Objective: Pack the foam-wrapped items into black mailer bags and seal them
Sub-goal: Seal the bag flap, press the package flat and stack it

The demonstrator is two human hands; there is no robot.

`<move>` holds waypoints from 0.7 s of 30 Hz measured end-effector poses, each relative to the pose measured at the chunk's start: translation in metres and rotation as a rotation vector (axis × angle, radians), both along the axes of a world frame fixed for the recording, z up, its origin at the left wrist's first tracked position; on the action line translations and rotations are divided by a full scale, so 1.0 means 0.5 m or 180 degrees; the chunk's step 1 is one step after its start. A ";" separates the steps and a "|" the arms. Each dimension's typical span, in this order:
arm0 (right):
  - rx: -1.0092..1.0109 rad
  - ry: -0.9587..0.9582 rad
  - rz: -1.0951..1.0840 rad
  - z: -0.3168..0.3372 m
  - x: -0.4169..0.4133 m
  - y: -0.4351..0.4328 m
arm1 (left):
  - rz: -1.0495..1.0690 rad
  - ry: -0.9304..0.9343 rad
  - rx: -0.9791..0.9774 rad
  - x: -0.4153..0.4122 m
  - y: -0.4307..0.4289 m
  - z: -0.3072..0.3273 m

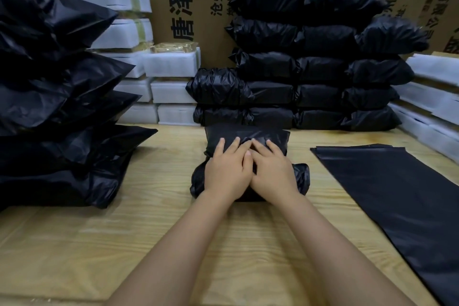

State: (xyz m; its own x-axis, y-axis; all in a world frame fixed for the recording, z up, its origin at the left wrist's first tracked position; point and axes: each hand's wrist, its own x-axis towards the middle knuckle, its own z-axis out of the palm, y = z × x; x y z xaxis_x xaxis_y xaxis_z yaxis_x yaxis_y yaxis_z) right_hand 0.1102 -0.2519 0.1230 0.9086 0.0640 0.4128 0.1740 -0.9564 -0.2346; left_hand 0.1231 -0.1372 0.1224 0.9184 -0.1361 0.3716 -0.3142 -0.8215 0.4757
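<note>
A filled black mailer bag (273, 135) lies in the middle of the wooden table (159, 206), its flap folded over the top. My left hand (224, 167) and my right hand (272, 169) lie side by side on it, fingers straight, pressing the plastic down flat. The item inside is hidden by the bag. White foam-wrapped items (171, 63) are stacked at the back left.
Packed black bags are piled high at the back centre (310, 69) and on the left (54, 107). A stack of flat empty mailer bags (387, 186) lies on the right. More white foam pieces (432, 97) sit at the far right. Cardboard boxes (198, 7) stand behind.
</note>
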 end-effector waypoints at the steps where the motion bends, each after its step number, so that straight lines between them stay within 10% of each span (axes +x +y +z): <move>1: 0.0257 -0.0085 0.0020 -0.001 0.001 -0.006 | 0.0010 0.0033 -0.0046 0.003 0.004 -0.001; 7: 0.0999 -0.0347 0.0075 -0.037 -0.015 -0.023 | 0.0092 0.0374 -0.0179 -0.010 0.023 -0.016; 12: 0.2561 0.0031 -0.0088 -0.066 -0.035 -0.048 | 0.0104 0.0595 -0.1438 -0.010 0.037 -0.036; 21: 0.2706 0.0343 -0.0185 -0.063 -0.038 -0.056 | 0.0394 0.1587 -0.1451 -0.012 0.066 -0.049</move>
State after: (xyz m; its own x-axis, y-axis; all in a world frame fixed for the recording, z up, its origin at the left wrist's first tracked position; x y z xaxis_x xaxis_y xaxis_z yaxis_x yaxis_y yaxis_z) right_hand 0.0913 -0.2797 0.0916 0.9378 -0.2757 0.2109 0.0659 -0.4550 -0.8880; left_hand 0.1172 -0.1044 0.0978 0.9933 0.0504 -0.1042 0.1151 -0.5206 0.8460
